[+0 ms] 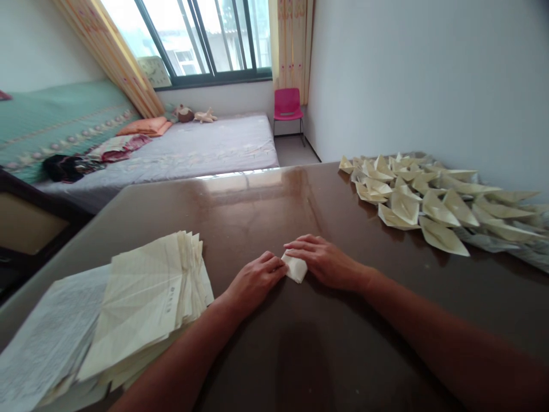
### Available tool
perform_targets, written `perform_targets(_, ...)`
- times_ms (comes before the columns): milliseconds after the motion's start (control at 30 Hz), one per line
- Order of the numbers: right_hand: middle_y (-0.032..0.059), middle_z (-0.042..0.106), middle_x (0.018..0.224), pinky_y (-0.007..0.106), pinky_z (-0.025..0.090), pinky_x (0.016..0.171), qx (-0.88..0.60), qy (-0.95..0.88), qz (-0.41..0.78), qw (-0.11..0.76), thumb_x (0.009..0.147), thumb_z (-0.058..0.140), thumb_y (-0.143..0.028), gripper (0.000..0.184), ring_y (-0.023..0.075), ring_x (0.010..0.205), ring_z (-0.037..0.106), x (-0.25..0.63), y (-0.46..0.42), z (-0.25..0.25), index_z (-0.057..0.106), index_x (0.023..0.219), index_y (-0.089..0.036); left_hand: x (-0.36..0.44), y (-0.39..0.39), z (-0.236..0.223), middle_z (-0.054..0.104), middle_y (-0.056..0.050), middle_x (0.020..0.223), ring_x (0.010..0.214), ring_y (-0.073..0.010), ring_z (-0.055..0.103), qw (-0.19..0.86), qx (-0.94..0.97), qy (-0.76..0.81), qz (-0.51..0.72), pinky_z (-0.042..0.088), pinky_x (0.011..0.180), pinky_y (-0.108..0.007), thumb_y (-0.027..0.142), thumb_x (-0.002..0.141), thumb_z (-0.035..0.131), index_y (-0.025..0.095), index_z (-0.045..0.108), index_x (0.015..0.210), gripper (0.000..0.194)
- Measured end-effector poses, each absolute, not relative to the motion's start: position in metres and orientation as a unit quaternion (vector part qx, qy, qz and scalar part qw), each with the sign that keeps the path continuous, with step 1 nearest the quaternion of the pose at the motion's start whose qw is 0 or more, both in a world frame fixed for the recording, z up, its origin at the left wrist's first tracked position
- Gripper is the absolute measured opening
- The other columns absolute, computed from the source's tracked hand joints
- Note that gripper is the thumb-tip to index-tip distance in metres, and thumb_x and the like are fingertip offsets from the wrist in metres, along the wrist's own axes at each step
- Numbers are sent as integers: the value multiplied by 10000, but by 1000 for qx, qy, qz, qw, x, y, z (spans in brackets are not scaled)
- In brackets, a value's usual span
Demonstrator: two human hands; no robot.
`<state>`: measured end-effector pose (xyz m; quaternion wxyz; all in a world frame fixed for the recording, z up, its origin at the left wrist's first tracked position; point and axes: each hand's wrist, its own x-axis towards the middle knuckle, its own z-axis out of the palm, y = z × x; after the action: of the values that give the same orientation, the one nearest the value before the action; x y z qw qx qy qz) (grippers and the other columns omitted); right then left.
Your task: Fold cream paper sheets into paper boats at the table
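Observation:
A small folded piece of pale paper lies on the brown table top between my two hands. My left hand is closed, with its fingertips gripping the left corner of the paper. From the other side, my right hand has its fingers bent over the paper's upper right edge and holds it, the thumb mostly hidden. To the left rests a stack of creased, lined paper sheets, partly behind my left forearm. Many folded paper boats are crowded together at the right.
The shiny brown table reaches toward a bed with pillows and soft toys. Printed sheets lie under the lined stack. A pink chair stands by the window, and a white wall borders the right side.

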<state>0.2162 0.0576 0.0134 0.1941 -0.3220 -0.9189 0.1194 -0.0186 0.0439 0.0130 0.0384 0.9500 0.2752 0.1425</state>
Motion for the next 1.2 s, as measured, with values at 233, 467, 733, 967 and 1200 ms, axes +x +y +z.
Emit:
perform_targets(233, 73, 229, 1558, 418, 169, 1174, -315, -936, 129, 91, 982, 322, -425, 598, 193, 1441, 171, 200, 44, -5, 196, 1509, -172, -21, 43, 8, 631, -69, 1039, 959, -171, 544, 8, 945, 285, 160, 524, 862, -301, 203, 948, 460, 154, 608, 1085, 208)
perform_targets(467, 57, 192, 1568, 402, 86, 1185, -313, -936, 139, 84, 982, 290, -462, 620, 181, 1451, 124, 203, 45, -3, 144, 1519, -188, -24, 42, 9, 645, -42, 974, 873, -166, 572, -28, 938, 322, 129, 522, 743, -276, 206, 934, 493, 178, 621, 980, 139)
perform_targets(733, 66, 179, 1568, 407, 69, 1180, -312, -934, 161, 69, 980, 295, -452, 614, 186, 1451, 125, 201, 46, 0, 142, 1520, -200, -24, 43, 7, 651, -17, 949, 870, -166, 572, -21, 923, 361, 128, 500, 722, -274, 218, 942, 465, 196, 595, 858, 157)
perform_targets(967, 52, 186, 1567, 401, 94, 1182, -308, -931, 179, 82, 984, 294, -462, 593, 186, 1446, 149, 201, 46, 4, 137, 1519, -260, -10, 33, 0, 629, -15, 952, 928, -203, 551, 37, 850, 494, 178, 494, 791, -325, 154, 831, 550, 222, 579, 943, 134)
perform_targets(1200, 65, 154, 1571, 406, 84, 1186, -311, -929, 185, 71, 985, 263, -482, 611, 194, 1451, 119, 202, 47, 0, 91, 1522, -245, -19, 41, 4, 637, -10, 888, 864, -164, 551, 16, 909, 381, 170, 497, 761, -277, 178, 900, 507, 206, 605, 823, 128)
